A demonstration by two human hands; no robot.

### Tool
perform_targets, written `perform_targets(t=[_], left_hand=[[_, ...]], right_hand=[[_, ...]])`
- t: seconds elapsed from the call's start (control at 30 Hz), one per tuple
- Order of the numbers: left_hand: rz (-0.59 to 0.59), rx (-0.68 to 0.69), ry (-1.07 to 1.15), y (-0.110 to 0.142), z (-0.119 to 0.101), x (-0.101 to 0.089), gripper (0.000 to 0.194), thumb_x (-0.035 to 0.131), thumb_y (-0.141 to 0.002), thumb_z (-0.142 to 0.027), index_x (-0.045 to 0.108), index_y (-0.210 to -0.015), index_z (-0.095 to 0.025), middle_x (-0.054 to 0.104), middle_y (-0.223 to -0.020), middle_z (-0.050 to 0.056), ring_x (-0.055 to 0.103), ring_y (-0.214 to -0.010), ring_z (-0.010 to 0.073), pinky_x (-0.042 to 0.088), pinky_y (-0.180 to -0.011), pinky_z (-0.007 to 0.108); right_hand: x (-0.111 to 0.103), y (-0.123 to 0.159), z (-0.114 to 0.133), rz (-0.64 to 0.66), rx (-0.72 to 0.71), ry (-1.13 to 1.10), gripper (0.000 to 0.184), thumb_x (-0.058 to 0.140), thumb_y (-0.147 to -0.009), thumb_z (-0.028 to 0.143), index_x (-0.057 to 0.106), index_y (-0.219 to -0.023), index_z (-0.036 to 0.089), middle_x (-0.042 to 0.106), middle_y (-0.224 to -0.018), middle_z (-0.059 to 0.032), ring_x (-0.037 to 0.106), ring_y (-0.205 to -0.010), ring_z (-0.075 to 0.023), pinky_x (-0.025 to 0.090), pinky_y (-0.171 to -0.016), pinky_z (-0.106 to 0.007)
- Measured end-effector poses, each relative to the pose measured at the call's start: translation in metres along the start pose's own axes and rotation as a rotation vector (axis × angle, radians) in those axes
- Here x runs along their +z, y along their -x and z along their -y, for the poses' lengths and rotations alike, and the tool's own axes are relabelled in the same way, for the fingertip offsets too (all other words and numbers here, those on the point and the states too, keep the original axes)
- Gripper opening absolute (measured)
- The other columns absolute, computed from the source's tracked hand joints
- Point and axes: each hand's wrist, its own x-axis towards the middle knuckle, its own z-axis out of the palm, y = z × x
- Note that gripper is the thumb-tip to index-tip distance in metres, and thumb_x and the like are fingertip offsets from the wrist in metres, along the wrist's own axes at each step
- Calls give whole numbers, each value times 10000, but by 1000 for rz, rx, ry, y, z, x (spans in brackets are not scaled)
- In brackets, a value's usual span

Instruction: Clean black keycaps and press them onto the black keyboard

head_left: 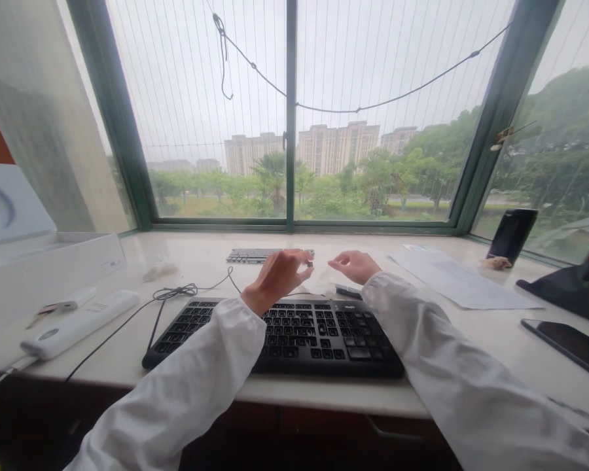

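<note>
Flat, grey daylight comes at me through the window — the desk gleams palely, dark shade sits underneath, and the outer edges look stretched.

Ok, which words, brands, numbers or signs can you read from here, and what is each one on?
No text reads clearly.
Black keyboard: pale mark at its upper right, too blurred to read; any other markings too small.
White box: small print, too small to read.
Paper sheet: any print too faint to read.
</note>
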Motion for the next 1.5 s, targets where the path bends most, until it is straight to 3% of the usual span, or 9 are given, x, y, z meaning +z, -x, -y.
perform_targets(t=[0.1, 0.17, 0.4, 0.53, 0.67, 0.87, 1.1, 1.33, 1.5], left_hand=[[29, 18, 27, 0, 1, 3, 165, 651, -859, -266, 700, -993, -184, 738, -984, 44, 697, -827, 198, 537, -726, 302], [48, 36, 44, 0, 1, 4, 145, 647, -867, -270, 702, -966, -179, 737, -974, 46, 698, -837, 198, 537, -736, 302], [65, 45, 51, 1, 4, 5, 151, 640, -880, -261, 708, -994, -189, 749, -981, 49, 711, -862, 208, 539, -737, 313], [59, -12, 54, 1, 5, 5, 180, 660, -867, -276, 690, -1032, -211, 756, -929, 26, 716, -825, 209, 529, -717, 315], [3, -42, 59, -1, 4, 4, 231, 693, -842, -312, 663, -1051, -219, 758, -894, 4, 716, -794, 195, 511, -699, 291], [-70, -44, 77, -3, 0, 2, 260, 717, -820, -328, 627, -1038, -218, 758, -894, -16, 705, -752, 161, 484, -665, 249], [-72, 8, 72, -3, 0, 2, 353, 747, -779, -395, 620, -1059, -222, 756, -853, -36, 694, -712, 147, 479, -657, 241], [-71, 2, 78, -1, 3, 3, 326, 745, -783, -391, 634, -1045, -232, 754, -855, -49, 692, -741, 139, 476, -652, 237], [-59, -15, 112, -2, 1, 1, 293, 731, -794, -399, 650, -1022, -234, 753, -849, -42, 683, -724, 135, 479, -659, 237]], right_hand=[[10, -3, -14, 98, 138, 188, 465, 628, -762, 593, 776, -917, 181, 736, -983, -124, 662, -937, -272, 473, -793, -335], [17, -4, -17, 155, 144, 188, 368, 672, -755, 513, 784, -892, 190, 742, -969, -111, 668, -933, -260, 480, -788, -316], [13, -9, -7, 41, 9, -20, 268, 652, -814, 391, 760, -926, 172, 726, -1037, -96, 642, -964, -221, 459, -872, -315], [9, -5, 3, 44, -116, -362, 318, 654, -812, 435, 724, -941, 153, 715, -1006, -92, 632, -887, -191, 462, -837, -332], [13, 5, 18, 187, -252, -829, 436, 761, -675, 539, 717, -879, 156, 709, -912, -72, 631, -845, -175, 480, -790, -329], [19, 14, 33, 234, -265, -1079, 445, 888, -526, 421, 676, -810, 152, 693, -793, -25, 631, -738, -133, 487, -725, -283], [19, 16, 35, 265, -197, -1063, 519, 898, -487, 454, 655, -823, 142, 707, -717, -40, 654, -705, -156, 498, -670, -286], [20, 10, 33, 237, -273, -1048, 426, 897, -513, 391, 691, -782, 133, 707, -684, -25, 636, -646, -125, 491, -634, -262], [15, 10, 32, 270, -253, -1086, 394, 902, -526, 335, 678, -775, 130, 729, -728, -44, 657, -677, -132, 501, -659, -257]])
